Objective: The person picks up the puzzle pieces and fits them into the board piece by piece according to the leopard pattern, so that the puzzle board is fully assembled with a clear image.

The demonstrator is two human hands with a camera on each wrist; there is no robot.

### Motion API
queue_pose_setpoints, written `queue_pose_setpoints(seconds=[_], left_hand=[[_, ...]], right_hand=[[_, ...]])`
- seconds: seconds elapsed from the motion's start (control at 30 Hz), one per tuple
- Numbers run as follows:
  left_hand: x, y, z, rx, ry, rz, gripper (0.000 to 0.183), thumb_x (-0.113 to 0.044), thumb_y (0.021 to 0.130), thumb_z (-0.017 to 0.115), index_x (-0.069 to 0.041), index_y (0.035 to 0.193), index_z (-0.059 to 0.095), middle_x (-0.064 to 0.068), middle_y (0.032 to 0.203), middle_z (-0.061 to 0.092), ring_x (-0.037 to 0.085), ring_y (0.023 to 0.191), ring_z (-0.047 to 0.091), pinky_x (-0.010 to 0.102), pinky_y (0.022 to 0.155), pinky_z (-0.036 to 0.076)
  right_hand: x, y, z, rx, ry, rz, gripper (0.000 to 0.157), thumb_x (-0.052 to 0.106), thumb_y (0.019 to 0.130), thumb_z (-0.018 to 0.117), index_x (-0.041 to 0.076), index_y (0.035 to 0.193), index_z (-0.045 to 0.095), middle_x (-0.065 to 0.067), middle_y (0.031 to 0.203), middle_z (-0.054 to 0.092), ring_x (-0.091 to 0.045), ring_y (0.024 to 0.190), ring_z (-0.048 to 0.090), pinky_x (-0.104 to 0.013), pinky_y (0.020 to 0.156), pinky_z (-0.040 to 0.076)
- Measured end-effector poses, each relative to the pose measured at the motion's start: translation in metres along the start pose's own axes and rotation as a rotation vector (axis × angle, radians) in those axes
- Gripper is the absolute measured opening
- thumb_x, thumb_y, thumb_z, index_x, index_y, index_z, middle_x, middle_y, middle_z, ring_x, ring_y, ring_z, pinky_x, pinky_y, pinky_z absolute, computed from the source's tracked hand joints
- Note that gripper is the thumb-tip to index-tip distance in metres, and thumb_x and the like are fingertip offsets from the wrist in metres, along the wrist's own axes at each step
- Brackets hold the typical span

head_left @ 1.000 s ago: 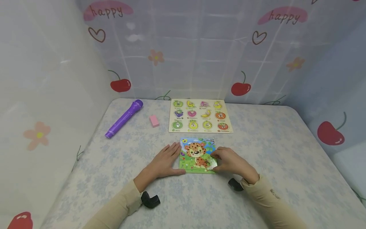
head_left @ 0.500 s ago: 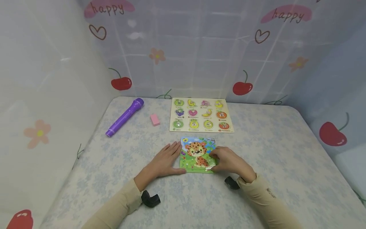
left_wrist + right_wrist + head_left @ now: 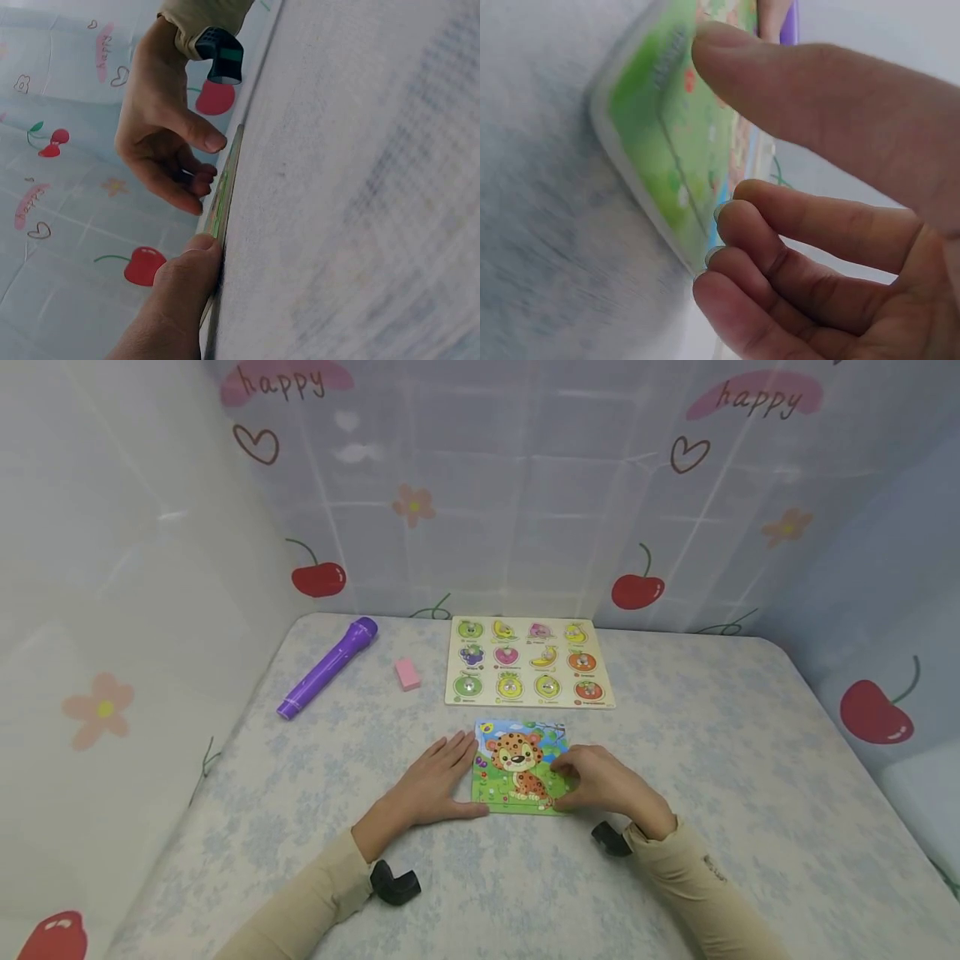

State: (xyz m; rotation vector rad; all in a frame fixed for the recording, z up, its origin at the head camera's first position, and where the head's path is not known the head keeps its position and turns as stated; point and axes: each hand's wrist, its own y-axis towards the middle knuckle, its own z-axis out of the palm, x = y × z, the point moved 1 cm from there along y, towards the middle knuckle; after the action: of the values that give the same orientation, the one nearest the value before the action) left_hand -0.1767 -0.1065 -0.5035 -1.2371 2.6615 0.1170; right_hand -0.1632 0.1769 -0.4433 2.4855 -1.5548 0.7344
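A square leopard jigsaw puzzle (image 3: 519, 756) lies flat on the table in the head view, and every piece I can make out looks level. My left hand (image 3: 426, 785) rests along its left side with fingers extended, the thumb on the lower left corner. Over the right edge is my right hand (image 3: 606, 785), its thumb and fingers bent but spread apart. The right wrist view shows the right thumb (image 3: 742, 64) and fingertips at the board (image 3: 656, 161), with no loose piece seen between them.
Behind the jigsaw lies a wooden fruit peg puzzle (image 3: 527, 679). A pink block (image 3: 407, 674) and a purple toy microphone (image 3: 327, 668) are at the back left. A printed curtain (image 3: 517, 493) hangs behind the patterned tablecloth (image 3: 510, 893).
At the lower right of the jigsaw, a piece that was tilted and shiny under my right hand now lies flat. My left hand has stayed in place.
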Motion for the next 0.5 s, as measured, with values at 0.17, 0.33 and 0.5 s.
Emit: queue_pose_setpoints(seconds=[0.17,0.33,0.5], left_hand=[[0.000,-0.002,0.000,0.006,0.004,-0.004,0.107,-0.080,0.083,0.044,-0.007,0.157,0.015,0.007,0.165,0.013,0.022,0.153,0.013,0.042,0.125,0.014],[0.001,-0.002,0.000,0.009,0.013,-0.007,0.107,-0.080,0.083,0.045,-0.008,0.157,0.015,0.007,0.165,0.012,0.022,0.153,0.012,0.041,0.125,0.014],[-0.001,-0.002,0.001,0.006,0.006,-0.006,0.107,-0.080,0.083,0.045,-0.008,0.157,0.015,0.007,0.165,0.013,0.022,0.153,0.012,0.041,0.125,0.014]], right_hand=[[0.005,-0.002,-0.004,-0.039,-0.010,-0.010,0.043,0.022,0.071,0.086,0.004,0.107,0.072,-0.001,0.092,0.066,-0.013,0.081,0.057,-0.028,0.071,0.050],[0.004,0.000,-0.001,-0.030,0.009,-0.048,0.033,0.016,0.076,0.082,0.004,0.104,0.073,-0.002,0.094,0.068,-0.012,0.081,0.059,-0.027,0.070,0.051],[-0.001,0.001,0.006,0.008,0.052,-0.078,0.029,0.011,0.078,0.079,0.003,0.105,0.073,-0.003,0.096,0.071,-0.010,0.082,0.063,-0.026,0.071,0.053]])
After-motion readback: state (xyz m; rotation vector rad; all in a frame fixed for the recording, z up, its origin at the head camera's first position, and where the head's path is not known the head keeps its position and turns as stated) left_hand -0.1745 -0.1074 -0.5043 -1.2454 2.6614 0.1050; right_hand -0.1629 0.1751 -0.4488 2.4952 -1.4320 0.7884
